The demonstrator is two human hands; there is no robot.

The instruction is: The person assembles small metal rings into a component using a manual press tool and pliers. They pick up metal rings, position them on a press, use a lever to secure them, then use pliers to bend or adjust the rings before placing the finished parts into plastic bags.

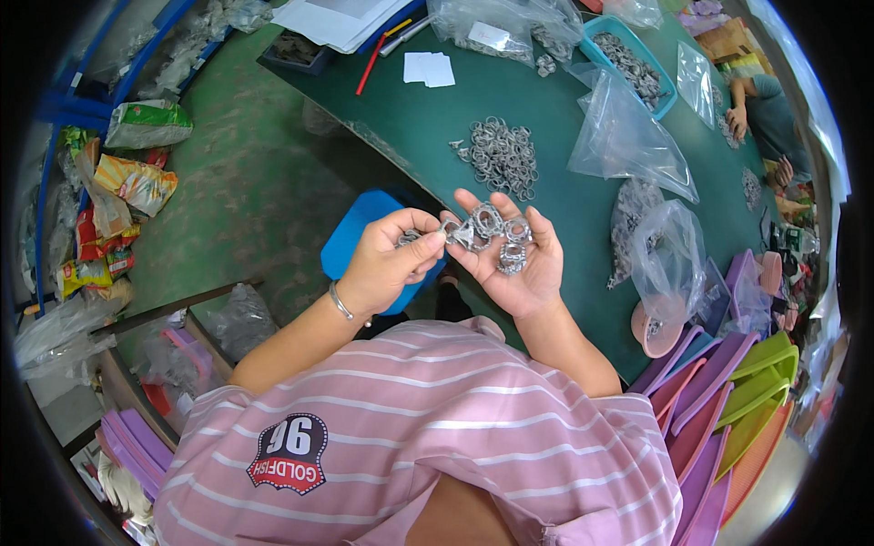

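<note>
My left hand [387, 264], a bracelet at its wrist, pinches a small grey metal ring between thumb and forefinger. More grey shows inside its curled fingers, partly hidden. Close beside it, my right hand [521, 282] is turned palm up and cupped, with several grey metal rings [513, 258] lying on the palm and fingers. They look like finger rings with openwork tops. Both hands are in front of my chest, near the table's edge. Just beyond them, a loose pile of similar grey rings [503, 156] lies on the green table [410, 118].
A turquoise tray [669, 98] full of grey pieces stands at the far right, near clear plastic bags [628, 136]. Papers [428, 69] and pens lie at the back. Colourful plastic bins [728, 391] are stacked at right. Across the table, another person's hand [737, 123] touches small grey pieces.
</note>
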